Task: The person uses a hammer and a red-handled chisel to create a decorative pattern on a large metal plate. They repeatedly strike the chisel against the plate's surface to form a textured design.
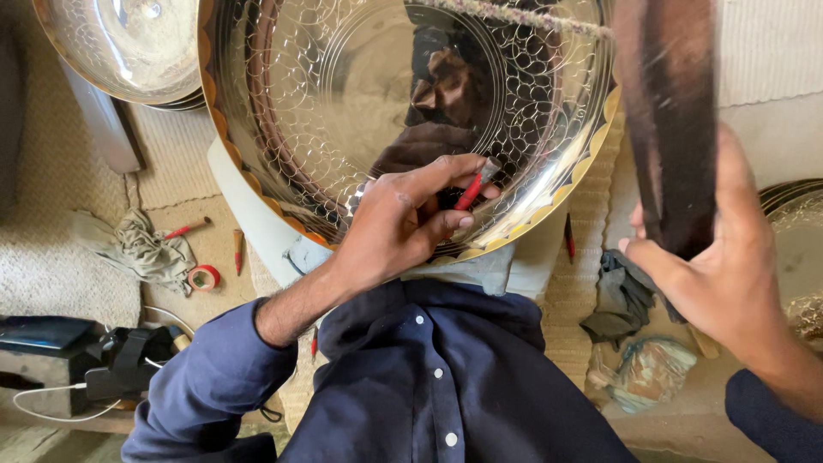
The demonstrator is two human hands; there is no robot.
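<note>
A large shiny engraved metal tray (pixel 343 103) with a scalloped golden rim leans across my lap. My left hand (pixel 403 223) rests on its lower part and pinches a small red-handled chisel (pixel 473 184), whose tip touches the tray surface. My right hand (pixel 729 266) is raised at the right and grips a dark wooden mallet (pixel 673 120), which is blurred. The tray mirrors my hand and the dark sleeve.
A second shiny metal dish (pixel 129 43) lies at the top left. On the woven mat lie a crumpled rag (pixel 141 249), a red tape roll (pixel 204 277), loose red-handled tools (pixel 237 249), dark cloths (pixel 621 296) and a plastic bag (pixel 647 373). Another engraved tray edge (pixel 797 206) shows at the right.
</note>
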